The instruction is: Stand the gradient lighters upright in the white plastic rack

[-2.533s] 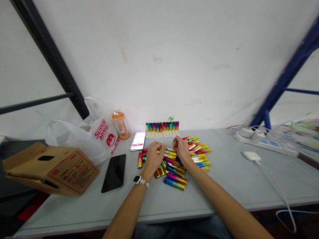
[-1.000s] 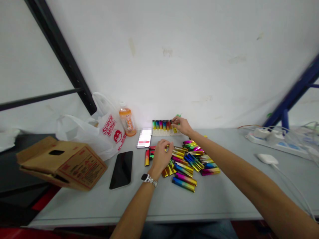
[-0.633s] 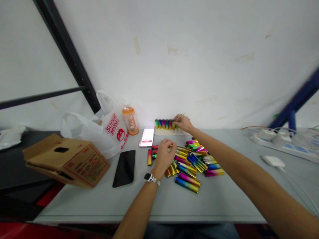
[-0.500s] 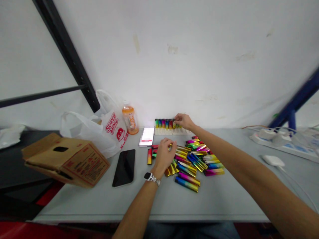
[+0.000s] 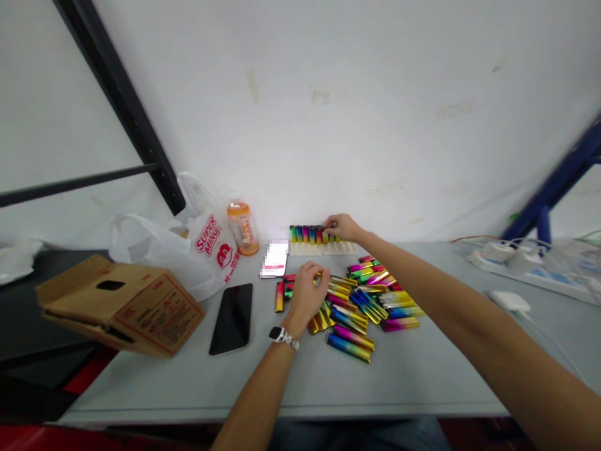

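Observation:
Over the left part of a loose pile of shiny rainbow-coloured lighters [image 5: 369, 305], my left hand [image 5: 308, 289] is curled, with a gold-ended lighter [image 5: 319, 276] partly visible between thumb and fingers. Against the wall stands a white tray [image 5: 310, 249] with a grid of holes. A row of upright lighters [image 5: 305, 234] fills its back edge. My right hand [image 5: 342, 227] is closed at this row, pinching the dark top of a lighter; the fingers hide most of it.
To the left are an open cardboard box [image 5: 154, 310], a white plastic bag [image 5: 188, 257], an orange drink bottle [image 5: 244, 228], a black phone [image 5: 231, 319] and a lit phone [image 5: 273, 258]. A power strip [image 5: 526, 269] and white charger [image 5: 510, 301] lie right.
The view has shifted slightly. My right hand has moved a little at the row of upright lighters; my left hand stays over the pile.

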{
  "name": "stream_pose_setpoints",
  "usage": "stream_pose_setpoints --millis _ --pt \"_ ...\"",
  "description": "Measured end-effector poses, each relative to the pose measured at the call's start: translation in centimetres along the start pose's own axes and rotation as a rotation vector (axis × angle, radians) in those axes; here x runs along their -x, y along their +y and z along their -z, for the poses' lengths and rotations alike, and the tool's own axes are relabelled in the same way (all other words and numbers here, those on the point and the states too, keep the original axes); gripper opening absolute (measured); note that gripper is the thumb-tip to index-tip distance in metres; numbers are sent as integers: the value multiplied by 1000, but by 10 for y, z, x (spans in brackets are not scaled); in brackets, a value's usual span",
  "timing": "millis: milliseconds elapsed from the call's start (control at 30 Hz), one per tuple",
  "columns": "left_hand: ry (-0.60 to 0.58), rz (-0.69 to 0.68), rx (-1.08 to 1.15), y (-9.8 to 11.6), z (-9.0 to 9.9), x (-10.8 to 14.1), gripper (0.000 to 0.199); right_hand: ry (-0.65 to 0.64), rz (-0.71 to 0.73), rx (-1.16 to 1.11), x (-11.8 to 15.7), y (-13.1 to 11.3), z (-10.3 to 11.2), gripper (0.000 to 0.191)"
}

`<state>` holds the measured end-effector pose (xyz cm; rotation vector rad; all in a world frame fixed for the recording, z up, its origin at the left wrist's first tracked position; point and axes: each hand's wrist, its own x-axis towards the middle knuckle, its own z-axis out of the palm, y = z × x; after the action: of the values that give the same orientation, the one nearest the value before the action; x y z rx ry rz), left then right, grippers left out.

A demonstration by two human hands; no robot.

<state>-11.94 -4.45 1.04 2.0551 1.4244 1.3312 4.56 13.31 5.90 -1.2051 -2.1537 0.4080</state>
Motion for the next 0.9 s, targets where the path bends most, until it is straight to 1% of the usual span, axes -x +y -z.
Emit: stream_pose_setpoints --millis 100,167,233,333,433,500,600,667,700,733,800,867,900 --pt "-5 0 -2 0 0 0 29 -38 -38 -129 0 2 0 11" --pt "-6 0 0 -1 -1 0 28 -34 -23 -127 1 4 0 11" --pt "-5 -1 2 -1 -1 0 28 -26 10 -49 2 6 2 14" --pt "-5 -4 -3 -2 -2 0 28 -11 15 170 8 3 6 17" --pt "-5 -7 -6 -3 -2 0 28 14 14 419 20 -5 6 25" --pt "-7 -7 -3 -2 -2 0 27 -5 15 526 30 -11 4 33" --pt "-14 -15 -7 -1 -1 1 27 -40 -30 599 48 -19 -2 47" --pt "-24 -34 -18 0 -1 1 28 -26 -75 598 62 -22 -4 57" --pt "-31 -45 -25 0 -1 1 28 -14 -92 585 70 -22 -3 58" --pt "-39 -54 -34 0 -2 1 29 -6 -102 571 77 -22 -1 56" --pt "-57 -65 -52 0 -3 1 29 -30 -95 552 93 -18 8 42" --pt "-71 -75 -74 1 -6 1 28 -112 -66 556 107 -14 21 30" --pt "-76 -82 -89 2 -7 2 28 -165 -50 563 112 -12 27 26"
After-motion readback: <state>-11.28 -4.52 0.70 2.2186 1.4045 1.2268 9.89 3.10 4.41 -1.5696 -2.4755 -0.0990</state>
